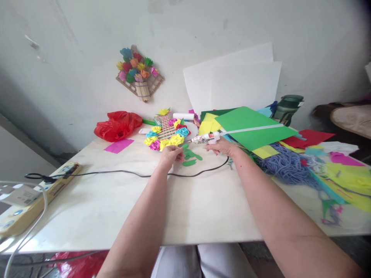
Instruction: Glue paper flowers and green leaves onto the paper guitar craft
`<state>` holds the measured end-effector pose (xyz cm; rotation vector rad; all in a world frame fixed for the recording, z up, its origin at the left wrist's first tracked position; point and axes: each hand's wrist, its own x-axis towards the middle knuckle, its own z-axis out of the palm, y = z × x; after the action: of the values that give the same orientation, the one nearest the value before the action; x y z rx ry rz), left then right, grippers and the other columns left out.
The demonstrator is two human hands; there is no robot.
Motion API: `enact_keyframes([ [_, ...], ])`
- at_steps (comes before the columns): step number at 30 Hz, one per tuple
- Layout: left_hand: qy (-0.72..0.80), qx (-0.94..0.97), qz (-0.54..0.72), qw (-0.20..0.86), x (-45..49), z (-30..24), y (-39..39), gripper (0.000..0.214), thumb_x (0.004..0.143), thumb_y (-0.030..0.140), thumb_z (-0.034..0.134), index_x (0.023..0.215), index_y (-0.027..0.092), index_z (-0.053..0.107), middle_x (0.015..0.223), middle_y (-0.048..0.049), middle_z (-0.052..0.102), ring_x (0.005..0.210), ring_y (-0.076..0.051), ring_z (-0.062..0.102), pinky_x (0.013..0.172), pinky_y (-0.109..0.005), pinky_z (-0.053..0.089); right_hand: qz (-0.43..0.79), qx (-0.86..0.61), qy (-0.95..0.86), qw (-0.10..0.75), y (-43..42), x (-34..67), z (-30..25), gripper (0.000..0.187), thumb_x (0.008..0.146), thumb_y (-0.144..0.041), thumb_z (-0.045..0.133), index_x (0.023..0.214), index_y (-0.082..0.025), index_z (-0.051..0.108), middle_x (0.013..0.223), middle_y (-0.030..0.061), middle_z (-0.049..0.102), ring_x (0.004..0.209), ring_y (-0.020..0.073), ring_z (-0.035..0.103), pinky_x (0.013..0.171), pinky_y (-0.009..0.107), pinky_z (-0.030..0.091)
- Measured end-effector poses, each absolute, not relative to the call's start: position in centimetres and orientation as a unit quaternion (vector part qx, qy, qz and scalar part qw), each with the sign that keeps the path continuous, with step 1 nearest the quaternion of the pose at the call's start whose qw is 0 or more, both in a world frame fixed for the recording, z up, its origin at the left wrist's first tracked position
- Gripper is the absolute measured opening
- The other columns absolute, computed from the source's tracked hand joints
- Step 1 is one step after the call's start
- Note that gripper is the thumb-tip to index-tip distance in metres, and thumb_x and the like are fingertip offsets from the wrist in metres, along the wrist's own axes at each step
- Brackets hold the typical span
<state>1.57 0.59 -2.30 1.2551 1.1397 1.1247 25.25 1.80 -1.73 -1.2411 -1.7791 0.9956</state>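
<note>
My right hand (222,147) is wrapped round the handle of a white hot glue gun (207,138), whose nozzle points left. A long pale glue stick (252,129) sticks out of its back end, over the green sheet. The thumb and fingers of my left hand (172,156) are pinched together at a small green paper leaf (184,147), just below the nozzle. More cut green leaves (189,162) lie on the table between my hands. Right behind my left hand is a woven lattice piece (167,128) edged with yellow, pink, blue and red paper flowers (171,141).
A black cord (121,171) crosses the table (203,208) to a power strip (40,200) at the left. A red plastic bag (117,125) sits behind. Green paper (255,131), blue yarn (285,166) and a dark bottle (288,109) crowd the right. A flower hanging (142,92) is on the wall.
</note>
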Motion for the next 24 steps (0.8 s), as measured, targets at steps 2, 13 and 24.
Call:
enact_keyframes([
  [2, 0.474, 0.525, 0.475, 0.524, 1.54, -2.38, 0.63, 0.027, 0.062, 0.033, 0.073, 0.059, 0.012, 0.056, 0.052, -0.0037, 0.061, 0.041, -0.011, 0.055, 0.041, -0.02, 0.043, 0.388, -0.489, -0.69, 0.367, 1.61, 25.16, -1.56, 0.031, 0.057, -0.042, 0.07, 0.068, -0.016, 0.056, 0.055, -0.0019, 0.059, 0.033, 0.004, 0.037, 0.034, 0.02, 0.034],
  [13, 0.465, 0.528, 0.48, 0.524, 1.52, -2.51, 0.7, 0.027, 0.062, 0.033, 0.073, 0.059, 0.013, 0.055, 0.052, -0.0035, 0.061, 0.042, -0.011, 0.055, 0.042, -0.02, 0.043, 0.38, -0.513, -0.685, 0.35, 1.06, 24.77, -0.93, 0.029, 0.056, -0.039, 0.071, 0.064, -0.016, 0.054, 0.051, -0.0023, 0.056, 0.034, 0.004, 0.037, 0.035, 0.02, 0.036],
  [24, 0.449, 0.533, 0.484, 0.529, 1.38, -2.62, 0.77, 0.03, 0.06, 0.037, 0.073, 0.061, 0.013, 0.056, 0.055, -0.004, 0.062, 0.043, -0.011, 0.056, 0.043, -0.02, 0.043, 0.38, -0.521, -0.679, 0.351, 1.1, 24.82, -1.13, 0.029, 0.057, -0.039, 0.072, 0.066, -0.017, 0.056, 0.043, -0.0054, 0.048, 0.033, 0.0058, 0.037, 0.035, 0.021, 0.036],
])
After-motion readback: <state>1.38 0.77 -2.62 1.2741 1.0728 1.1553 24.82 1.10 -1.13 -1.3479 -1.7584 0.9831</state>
